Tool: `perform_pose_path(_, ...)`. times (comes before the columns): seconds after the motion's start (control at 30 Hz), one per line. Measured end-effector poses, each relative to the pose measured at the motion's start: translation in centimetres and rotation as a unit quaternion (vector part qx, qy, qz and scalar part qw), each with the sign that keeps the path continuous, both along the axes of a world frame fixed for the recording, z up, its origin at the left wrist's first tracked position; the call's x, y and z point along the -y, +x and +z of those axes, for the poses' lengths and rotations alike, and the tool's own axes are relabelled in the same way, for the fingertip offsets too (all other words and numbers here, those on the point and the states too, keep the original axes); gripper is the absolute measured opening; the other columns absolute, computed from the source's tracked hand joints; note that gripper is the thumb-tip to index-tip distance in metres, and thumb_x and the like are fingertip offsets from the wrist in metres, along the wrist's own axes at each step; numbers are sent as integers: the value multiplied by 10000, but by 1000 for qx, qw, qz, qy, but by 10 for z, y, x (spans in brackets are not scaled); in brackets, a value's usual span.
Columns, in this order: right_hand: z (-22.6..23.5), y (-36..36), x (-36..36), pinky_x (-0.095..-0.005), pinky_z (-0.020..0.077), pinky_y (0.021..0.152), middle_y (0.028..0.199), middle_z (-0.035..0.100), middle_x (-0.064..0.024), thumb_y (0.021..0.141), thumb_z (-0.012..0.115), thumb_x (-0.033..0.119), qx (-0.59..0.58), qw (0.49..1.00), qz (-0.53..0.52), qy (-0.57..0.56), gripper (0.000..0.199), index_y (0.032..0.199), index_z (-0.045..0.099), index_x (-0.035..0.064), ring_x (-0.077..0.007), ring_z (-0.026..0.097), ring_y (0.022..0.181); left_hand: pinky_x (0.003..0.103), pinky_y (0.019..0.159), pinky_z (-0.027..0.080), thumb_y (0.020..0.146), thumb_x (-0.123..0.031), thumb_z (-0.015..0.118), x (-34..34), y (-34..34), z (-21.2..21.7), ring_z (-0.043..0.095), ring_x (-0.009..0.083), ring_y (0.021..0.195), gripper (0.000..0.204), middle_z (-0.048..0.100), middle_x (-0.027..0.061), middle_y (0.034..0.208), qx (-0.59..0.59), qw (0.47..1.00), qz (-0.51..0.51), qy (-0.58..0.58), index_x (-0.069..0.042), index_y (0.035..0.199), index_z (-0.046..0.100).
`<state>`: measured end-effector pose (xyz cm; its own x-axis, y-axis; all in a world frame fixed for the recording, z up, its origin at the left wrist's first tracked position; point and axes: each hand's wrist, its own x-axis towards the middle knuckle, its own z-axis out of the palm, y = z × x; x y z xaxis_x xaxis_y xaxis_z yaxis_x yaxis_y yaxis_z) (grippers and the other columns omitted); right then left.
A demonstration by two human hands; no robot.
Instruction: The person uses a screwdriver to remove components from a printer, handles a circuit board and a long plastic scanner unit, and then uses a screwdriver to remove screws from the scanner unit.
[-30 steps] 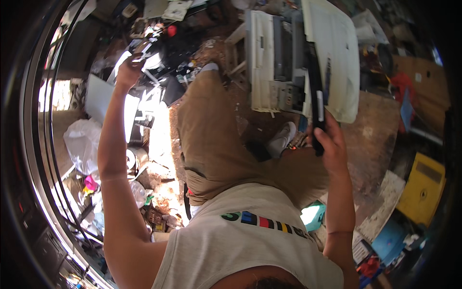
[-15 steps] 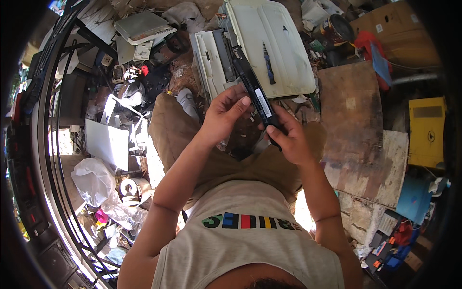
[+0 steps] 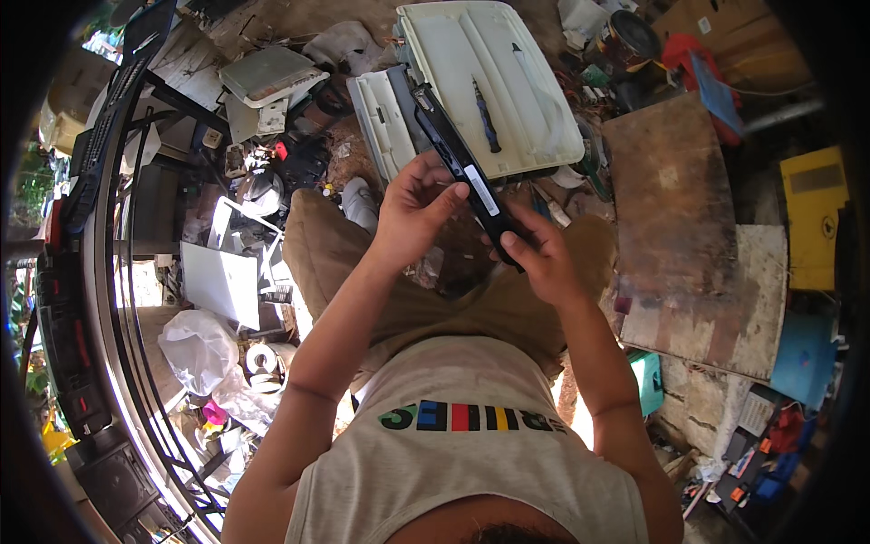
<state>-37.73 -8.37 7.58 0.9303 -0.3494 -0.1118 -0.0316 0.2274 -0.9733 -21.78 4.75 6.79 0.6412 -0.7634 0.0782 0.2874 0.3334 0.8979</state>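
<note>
The right hand [image 3: 544, 258] has its fingers wrapped around the near end of the black bar [image 3: 464, 172], which slants above the lap [image 3: 435, 304], its far end toward the white panel [image 3: 535, 100] bearing a screwdriver [image 3: 485, 113]. The left hand [image 3: 412, 213], out at the left a second ago, is now at the bar's left edge, fingers curled; whether they grip, I cannot tell.
</note>
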Motion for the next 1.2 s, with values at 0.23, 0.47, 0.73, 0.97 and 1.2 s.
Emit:
perform_pose_path(0.23, -12, -14, 8, -237, 493, 692, 1005, 686, -70, 973, 597, 221, -56, 998, 7, -4, 403, 1319, 523, 28, -91, 624, 821, 236, 740, 503, 923, -32, 638, 2, -3, 0, 610, 77, 855, 345, 668, 23, 1035, -10, 1000, 0, 2, -26, 1248, 525)
perform_pose_path(0.47, -10, -10, 3, -236, 497, 686, 976, 691, -57, 977, 594, 223, -43, 999, 9, -23, 416, 1336, 530, 23, -75, 598, 786, 239, 745, 507, 940, -79, 629, -1, -2, 2, 610, 80, 865, 297, 668, 22, 1009, -10, 1000, 10, 8, -25, 1217, 535)
perform_pose_path(0.73, 8, -3, -4, -228, 492, 639, 921, 690, -52, 987, 583, 250, -35, 999, -22, -28, 346, 1238, 585, 12, -64, 589, 722, 256, 669, 548, 957, -189, 626, -2, 12, 3, 644, 101, 741, 158, 674, 21, 871, -33, 995, 82, 36, -47, 1024, 616)
perform_pose_path(0.97, 8, -2, 1, -220, 463, 600, 760, 656, -23, 1002, 552, 290, -45, 993, -28, -103, 295, 993, 654, 13, -67, 571, 661, 270, 708, 558, 967, -173, 608, -4, 20, -4, 657, 117, 753, 178, 685, 48, 890, -11, 995, 94, 25, -10, 1037, 602)
perform_pose_path(1.2, -8, -1, -4, -227, 467, 596, 725, 560, 24, 1015, 524, 318, -62, 993, -93, 22, 334, 836, 605, 48, -71, 588, 674, 296, 766, 561, 966, -194, 607, -1, 21, -15, 664, 142, 823, 202, 675, 52, 908, -34, 997, 64, -9, -4, 1035, 612)
